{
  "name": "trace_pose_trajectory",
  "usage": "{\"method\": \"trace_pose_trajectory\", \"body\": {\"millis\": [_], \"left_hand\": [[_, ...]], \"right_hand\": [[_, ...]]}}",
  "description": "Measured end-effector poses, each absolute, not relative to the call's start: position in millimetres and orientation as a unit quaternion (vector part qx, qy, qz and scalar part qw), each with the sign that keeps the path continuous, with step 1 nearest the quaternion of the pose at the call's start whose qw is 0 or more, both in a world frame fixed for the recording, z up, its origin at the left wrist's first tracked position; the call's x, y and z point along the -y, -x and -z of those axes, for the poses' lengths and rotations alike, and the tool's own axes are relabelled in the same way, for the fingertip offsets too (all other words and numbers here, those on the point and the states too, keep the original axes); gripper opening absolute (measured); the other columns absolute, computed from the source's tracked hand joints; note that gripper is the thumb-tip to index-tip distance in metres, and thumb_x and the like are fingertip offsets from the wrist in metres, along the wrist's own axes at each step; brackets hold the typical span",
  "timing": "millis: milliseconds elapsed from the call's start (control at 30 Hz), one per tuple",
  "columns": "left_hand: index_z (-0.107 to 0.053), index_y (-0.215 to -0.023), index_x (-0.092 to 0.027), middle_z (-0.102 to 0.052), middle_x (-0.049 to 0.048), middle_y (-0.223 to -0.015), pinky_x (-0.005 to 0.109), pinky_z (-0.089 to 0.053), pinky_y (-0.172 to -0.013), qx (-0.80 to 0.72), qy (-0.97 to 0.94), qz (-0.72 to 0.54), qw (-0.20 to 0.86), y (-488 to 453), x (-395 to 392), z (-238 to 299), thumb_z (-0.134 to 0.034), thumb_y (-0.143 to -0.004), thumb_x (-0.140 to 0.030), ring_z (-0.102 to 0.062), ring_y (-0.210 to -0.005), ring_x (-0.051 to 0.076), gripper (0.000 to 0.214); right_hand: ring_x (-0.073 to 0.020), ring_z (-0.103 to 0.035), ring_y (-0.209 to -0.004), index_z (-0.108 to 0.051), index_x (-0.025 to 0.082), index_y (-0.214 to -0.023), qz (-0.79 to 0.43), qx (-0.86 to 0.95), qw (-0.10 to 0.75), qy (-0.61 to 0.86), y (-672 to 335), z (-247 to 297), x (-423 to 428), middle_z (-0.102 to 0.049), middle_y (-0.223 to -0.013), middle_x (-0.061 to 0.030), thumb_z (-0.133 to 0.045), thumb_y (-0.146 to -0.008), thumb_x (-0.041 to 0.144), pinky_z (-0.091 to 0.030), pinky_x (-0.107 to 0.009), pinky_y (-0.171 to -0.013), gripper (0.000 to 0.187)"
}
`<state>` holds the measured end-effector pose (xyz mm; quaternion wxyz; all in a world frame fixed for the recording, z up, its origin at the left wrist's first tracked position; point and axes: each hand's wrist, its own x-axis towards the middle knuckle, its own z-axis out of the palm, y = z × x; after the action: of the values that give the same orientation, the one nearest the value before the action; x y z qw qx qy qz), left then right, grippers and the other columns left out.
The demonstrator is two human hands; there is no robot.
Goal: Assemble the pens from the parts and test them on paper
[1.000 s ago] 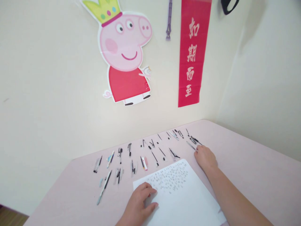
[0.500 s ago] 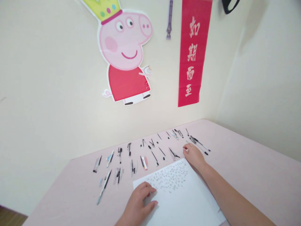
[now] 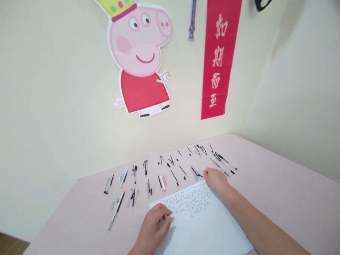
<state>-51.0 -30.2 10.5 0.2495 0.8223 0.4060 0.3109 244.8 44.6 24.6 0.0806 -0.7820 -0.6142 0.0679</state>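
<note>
A white sheet of paper (image 3: pixel 198 233) with rows of small dark handwriting on its upper part lies on the table. My left hand (image 3: pixel 154 226) rests at its left edge, fingers curved and thumb apart, with nothing held. At the sheet's far right corner is my right hand (image 3: pixel 216 180), its fingers pressed together; whatever they hold, if anything, is hidden. Just left of those fingertips lies a dismantled black pen (image 3: pixel 196 172). A clear pen barrel (image 3: pixel 220 167) lies beyond the right hand, beside a black pen (image 3: pixel 225 161).
Several dismantled pens, refills and caps lie in rows on the pink tabletop (image 3: pixel 66 219). A long pen (image 3: pixel 117 210) is at the near left. Behind the table stands a wall with a cartoon pig cutout (image 3: pixel 145 92) and a red banner (image 3: pixel 217 71).
My right hand has moved left and slightly nearer, from beside the clear pen barrel to the paper's corner. More of that barrel now shows. My left hand has shifted slightly left.
</note>
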Motion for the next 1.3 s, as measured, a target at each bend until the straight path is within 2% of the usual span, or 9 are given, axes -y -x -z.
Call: {"method": "trace_pose_trajectory", "body": {"millis": [433,600,700,800,867,967,1133,1300], "left_hand": [[-0.062,-0.083,-0.019,-0.061,0.0047,-0.078,0.025,-0.047,-0.065,-0.422,-0.823,-0.296,0.237,50,32,-14,-0.053,-0.082,-0.025,-0.058,-0.07,0.015,0.011],[-0.062,-0.084,-0.019,-0.062,0.0054,-0.079,0.026,-0.046,-0.065,-0.428,-0.822,-0.285,0.246,51,30,-10,-0.051,-0.083,-0.027,-0.057,-0.071,0.015,0.014],[-0.063,-0.084,-0.019,-0.062,0.0057,-0.08,0.026,-0.046,-0.066,-0.432,-0.824,-0.266,0.251,51,30,-11,-0.051,-0.083,-0.026,-0.057,-0.071,0.015,0.014],[-0.064,-0.082,-0.02,-0.063,0.0051,-0.078,0.027,-0.046,-0.068,-0.433,-0.825,-0.252,0.26,51,30,-12,-0.053,-0.08,-0.024,-0.058,-0.072,0.016,0.012],[-0.064,-0.082,-0.02,-0.063,0.0049,-0.077,0.027,-0.046,-0.068,-0.432,-0.824,-0.254,0.263,51,28,-12,-0.055,-0.079,-0.023,-0.058,-0.071,0.016,0.011],[-0.064,-0.082,-0.019,-0.062,0.0051,-0.076,0.027,-0.046,-0.067,-0.429,-0.829,-0.25,0.258,51,25,-10,-0.056,-0.077,-0.022,-0.058,-0.07,0.016,0.01],[-0.063,-0.082,-0.018,-0.062,0.0065,-0.076,0.027,-0.047,-0.067,-0.415,-0.846,-0.235,0.238,52,21,-6,-0.056,-0.074,-0.019,-0.059,-0.072,0.017,0.011],[-0.063,-0.081,-0.018,-0.063,0.0063,-0.074,0.025,-0.047,-0.062,-0.405,-0.855,-0.226,0.232,55,16,-1,-0.057,-0.072,-0.019,-0.058,-0.067,0.015,0.011]], "right_hand": [[-0.0218,-0.062,-0.084,-0.066,0.015,-0.083,-0.112,0.657,0.048,0.744,-227,-26,-28,-0.069,-0.088,-0.0113,-0.039,-0.085,0.025,-0.036,-0.026,-0.062,0.029],[-0.0215,-0.062,-0.081,-0.066,0.016,-0.084,-0.064,0.643,0.065,0.76,-236,-33,-35,-0.069,-0.087,-0.0101,-0.038,-0.086,0.027,-0.037,-0.026,-0.063,0.03],[-0.0199,-0.06,-0.085,-0.067,0.015,-0.089,-0.031,0.619,0.118,0.776,-248,-36,-56,-0.067,-0.09,-0.0106,-0.037,-0.087,0.023,-0.039,-0.025,-0.071,0.031],[-0.0188,-0.055,-0.101,-0.062,0.011,-0.109,-0.012,0.663,0.17,0.729,-259,-32,-87,-0.062,-0.111,-0.0125,-0.038,-0.085,0.014,-0.034,-0.024,-0.089,0.034],[-0.0178,-0.052,-0.107,-0.058,0.011,-0.117,-0.017,0.679,0.169,0.715,-263,-26,-109,-0.058,-0.118,-0.012,-0.038,-0.084,0.01,-0.031,-0.023,-0.095,0.038],[-0.0167,-0.051,-0.111,-0.055,0.012,-0.12,-0.026,0.682,0.157,0.714,-266,-13,-139,-0.055,-0.124,-0.0115,-0.037,-0.083,0.005,-0.03,-0.022,-0.097,0.042],[-0.0183,-0.042,-0.122,-0.046,0.01,-0.129,-0.025,0.673,0.144,0.726,-264,0,-174,-0.04,-0.138,-0.015,-0.035,-0.083,0.002,-0.028,-0.029,-0.102,0.049],[-0.0199,-0.046,-0.119,-0.049,0.009,-0.126,-0.017,0.679,0.131,0.722,-260,1,-183,-0.044,-0.135,-0.016,-0.034,-0.082,0.001,-0.031,-0.032,-0.1,0.047]]}}
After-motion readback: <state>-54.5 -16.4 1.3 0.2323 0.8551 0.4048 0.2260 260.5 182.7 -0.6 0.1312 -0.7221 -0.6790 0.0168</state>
